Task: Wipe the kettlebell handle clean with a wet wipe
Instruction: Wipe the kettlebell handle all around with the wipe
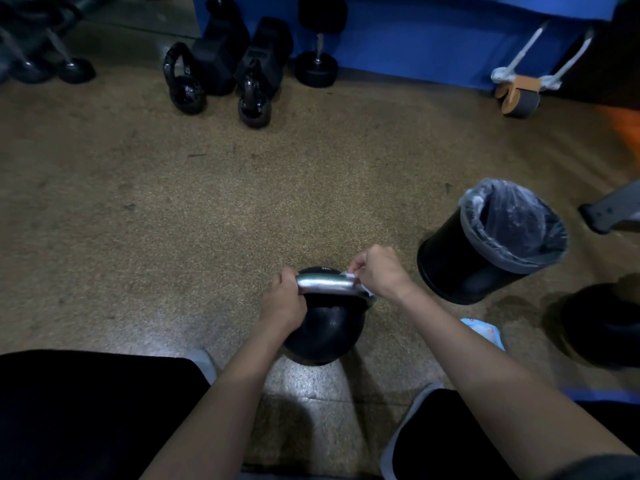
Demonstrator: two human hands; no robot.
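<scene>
A black kettlebell (329, 327) stands on the speckled floor right in front of me. Its shiny metal handle (325, 283) runs left to right across the top. My left hand (284, 299) grips the left end of the handle. My right hand (377, 271) is curled round the handle's right end and holds a white wet wipe (360, 287) wrapped against the metal. Only small edges of the wipe show beneath the fingers.
A black bin (450, 268) with a plastic liner stands to the right of the kettlebell. A blue-and-white wipe pack (485, 332) lies behind my right forearm. Two small kettlebells (187, 88) and dumbbells (317, 69) sit far ahead by a blue mat. My knees are at the bottom.
</scene>
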